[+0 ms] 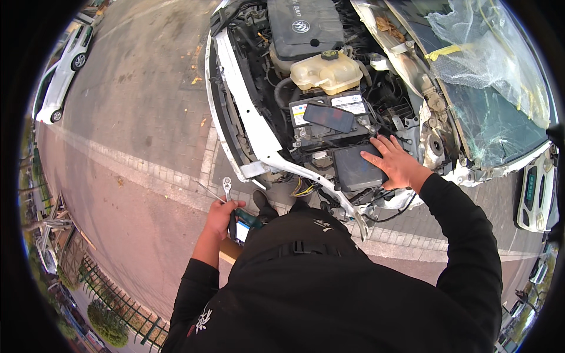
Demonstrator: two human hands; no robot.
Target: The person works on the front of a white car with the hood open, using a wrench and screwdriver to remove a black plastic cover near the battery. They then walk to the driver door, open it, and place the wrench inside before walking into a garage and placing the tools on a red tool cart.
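Note:
My left hand (221, 215) grips a ratchet wrench (227, 187) and a screwdriver (251, 220) with a dark green handle and slim shaft, below the white bumper edge. My right hand (388, 163) lies with fingers spread on a black fuse box cover (352, 166). Just behind that cover, a dark phone (328, 117) rests on the car battery (309, 136). A translucent coolant reservoir (318, 75) sits beyond them, beside the black engine cover (303, 26).
The white car body (242, 112) surrounds the engine bay, with bent metal and loose wires at the front. A cracked windshield (488, 141) carries plastic film (471, 70). Parked white cars (59, 82) stand at both sides; a metal fence (123, 297) runs at lower left.

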